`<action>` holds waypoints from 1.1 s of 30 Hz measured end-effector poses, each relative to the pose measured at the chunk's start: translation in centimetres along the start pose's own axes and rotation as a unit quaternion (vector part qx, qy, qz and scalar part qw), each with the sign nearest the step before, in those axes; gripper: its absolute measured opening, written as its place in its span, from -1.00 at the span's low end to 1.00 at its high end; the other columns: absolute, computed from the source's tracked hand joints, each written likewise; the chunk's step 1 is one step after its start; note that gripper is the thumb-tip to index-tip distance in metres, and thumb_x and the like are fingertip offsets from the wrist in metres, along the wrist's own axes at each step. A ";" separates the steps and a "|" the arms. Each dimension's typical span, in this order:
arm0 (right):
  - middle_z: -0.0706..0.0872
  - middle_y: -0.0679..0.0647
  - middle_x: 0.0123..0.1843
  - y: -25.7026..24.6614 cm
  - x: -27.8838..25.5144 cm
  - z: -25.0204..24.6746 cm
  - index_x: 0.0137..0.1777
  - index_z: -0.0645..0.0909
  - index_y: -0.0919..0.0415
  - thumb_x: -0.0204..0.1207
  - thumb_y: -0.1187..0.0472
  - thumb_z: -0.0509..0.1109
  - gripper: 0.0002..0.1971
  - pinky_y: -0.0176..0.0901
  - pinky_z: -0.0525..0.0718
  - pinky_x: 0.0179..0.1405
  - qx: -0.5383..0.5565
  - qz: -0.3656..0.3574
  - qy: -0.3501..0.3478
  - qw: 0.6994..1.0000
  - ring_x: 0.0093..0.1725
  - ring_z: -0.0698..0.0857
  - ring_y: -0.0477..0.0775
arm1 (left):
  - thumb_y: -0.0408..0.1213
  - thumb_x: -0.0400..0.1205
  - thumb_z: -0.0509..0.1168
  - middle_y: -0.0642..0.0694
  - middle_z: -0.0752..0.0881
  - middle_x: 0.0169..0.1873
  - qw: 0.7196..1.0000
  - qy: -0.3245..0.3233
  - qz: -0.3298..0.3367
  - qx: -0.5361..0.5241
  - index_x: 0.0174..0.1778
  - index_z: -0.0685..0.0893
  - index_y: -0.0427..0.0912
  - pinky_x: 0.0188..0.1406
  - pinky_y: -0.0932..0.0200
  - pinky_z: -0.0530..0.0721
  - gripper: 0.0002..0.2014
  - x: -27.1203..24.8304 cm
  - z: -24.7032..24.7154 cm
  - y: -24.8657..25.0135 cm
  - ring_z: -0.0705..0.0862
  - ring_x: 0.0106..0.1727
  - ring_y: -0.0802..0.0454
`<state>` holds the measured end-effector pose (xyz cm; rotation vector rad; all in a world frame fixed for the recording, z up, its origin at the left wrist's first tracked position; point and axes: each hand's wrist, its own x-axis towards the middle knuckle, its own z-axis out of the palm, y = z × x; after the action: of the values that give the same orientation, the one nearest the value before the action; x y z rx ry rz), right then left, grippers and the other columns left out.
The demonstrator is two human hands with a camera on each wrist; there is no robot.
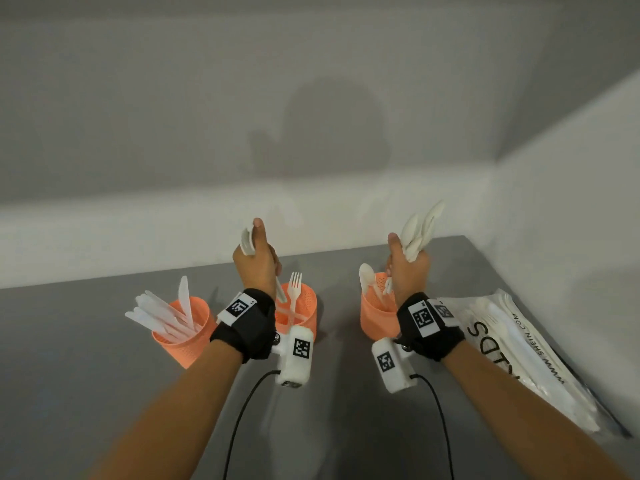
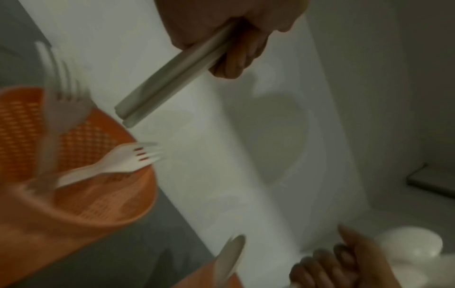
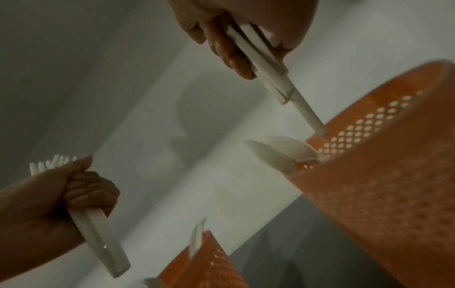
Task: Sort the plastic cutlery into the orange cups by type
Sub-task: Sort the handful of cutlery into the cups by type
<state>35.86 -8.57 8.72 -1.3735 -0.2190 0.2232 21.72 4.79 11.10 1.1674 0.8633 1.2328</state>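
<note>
Gripping a bundle of forks [image 1: 248, 241], the left hand [image 1: 257, 261] hovers above the middle orange cup [image 1: 304, 315] (one fork upright inside); the right hand [image 1: 408, 268] clenches spoons [image 1: 420, 230] over the right cup [image 1: 375, 318]. Knives [image 1: 162, 315] fill the left cup [image 1: 183, 344]. A packaging bag [image 1: 512, 355] lies rightward on the grey counter [image 1: 69, 375]

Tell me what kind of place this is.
Probably a bare indoor work corner set up for a sorting job: a grey table against plain white walls, three orange cups and a bag.
</note>
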 end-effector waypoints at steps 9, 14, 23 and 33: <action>0.54 0.00 -0.47 4.3 0.2 -0.1 -0.41 0.45 0.10 0.51 0.14 0.37 -0.72 -0.35 0.49 -0.40 -0.150 0.017 -0.022 0.988 -0.42 0.55 -0.01 | -0.21 0.68 0.19 -0.17 0.41 -0.65 0.995 -0.049 0.019 0.084 -0.38 0.42 -0.30 -0.59 0.23 0.44 -0.66 -2.3 -0.9 -6.3 0.42 -0.61 0.00; 0.52 0.01 -0.55 4.6 0.2 -0.5 -0.46 0.44 0.13 0.45 0.18 0.42 -0.71 -0.33 0.51 -0.52 -0.151 0.021 -0.049 0.987 -0.61 0.51 -0.14 | -0.28 0.64 0.27 -0.17 0.44 -0.64 0.995 -0.044 0.019 0.091 -0.32 0.39 -0.15 -0.64 0.28 0.48 -0.76 -2.2 -0.9 -7.3 0.45 -0.69 0.10; 0.64 -0.18 -0.25 5.6 -0.4 -0.3 0.00 0.51 -0.17 0.40 0.22 0.47 -0.69 -0.61 0.52 -0.21 -0.159 -0.060 -0.048 0.984 -0.29 0.62 -0.35 | -0.37 0.47 0.22 -0.14 0.65 -0.13 0.948 -0.112 0.171 0.243 -0.12 0.71 -0.32 -0.02 0.41 0.51 -0.81 -2.3 -1.8 -8.6 0.65 -0.07 -0.08; 0.67 0.09 0.32 6.4 -0.4 -0.4 0.28 0.63 0.21 0.53 -0.16 -0.18 -0.31 -0.25 0.33 0.41 -0.336 -0.196 -0.102 0.916 0.41 0.52 0.07 | 0.07 0.55 -0.22 -0.31 0.45 0.47 0.822 -0.199 0.204 0.494 0.47 0.41 -0.36 0.56 -0.09 0.14 -0.27 -3.0 -2.3 -7.7 0.31 0.56 -0.25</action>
<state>35.44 -7.93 2.39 -1.9487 -0.7956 -0.0589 20.84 2.76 2.84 2.4563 0.9713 0.7565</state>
